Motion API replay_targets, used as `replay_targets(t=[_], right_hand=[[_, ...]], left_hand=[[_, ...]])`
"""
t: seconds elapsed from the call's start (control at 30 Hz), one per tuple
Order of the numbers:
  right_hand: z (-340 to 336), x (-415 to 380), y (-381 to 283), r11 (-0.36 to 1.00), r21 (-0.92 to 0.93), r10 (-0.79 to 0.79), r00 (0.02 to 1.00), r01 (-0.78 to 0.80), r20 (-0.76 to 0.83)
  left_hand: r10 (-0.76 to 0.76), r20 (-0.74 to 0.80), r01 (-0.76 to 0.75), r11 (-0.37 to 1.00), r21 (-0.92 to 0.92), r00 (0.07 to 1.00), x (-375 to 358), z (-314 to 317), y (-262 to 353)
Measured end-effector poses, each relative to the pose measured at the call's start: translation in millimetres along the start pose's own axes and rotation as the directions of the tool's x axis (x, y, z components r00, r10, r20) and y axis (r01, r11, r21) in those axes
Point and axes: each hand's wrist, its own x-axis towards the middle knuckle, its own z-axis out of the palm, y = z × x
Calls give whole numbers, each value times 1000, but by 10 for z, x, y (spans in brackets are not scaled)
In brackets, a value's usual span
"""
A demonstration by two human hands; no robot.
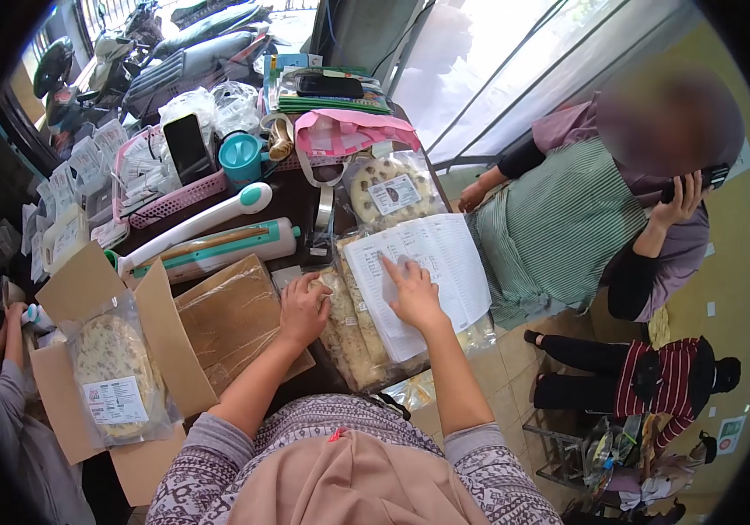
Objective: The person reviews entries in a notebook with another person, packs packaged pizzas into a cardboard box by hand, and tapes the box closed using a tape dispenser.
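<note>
An open notebook [423, 262] with handwritten lists lies on top of long packs of flat bread [350, 341] in clear plastic. My right hand [416, 296] rests on its page, index finger stretched out to the writing and nothing held. Just left of the notebook, my left hand [304, 308] lies on the edge of the packs with its fingers loosely bent and apart. A round, topped flatbread in a labelled bag [394, 188] sits beyond the notebook. Beside my left forearm is a flat brown cardboard piece [230, 328] with clear tape on it.
At left, an open carton [187, 350] holds a bagged round flatbread [117, 376]. A white-green sealer [217, 249], pink basket [174, 194], phone [187, 149] and turquoise mug [241, 156] crowd the table. A person in a striped apron [558, 223] stands at right, phone to ear.
</note>
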Motion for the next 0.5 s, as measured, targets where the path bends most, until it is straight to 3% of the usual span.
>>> replay_targets(t=[0.5], right_hand=[[111, 148, -34, 991, -90, 108, 992, -102, 60]], left_hand=[[-24, 2, 24, 999, -46, 1000, 34, -1, 18]])
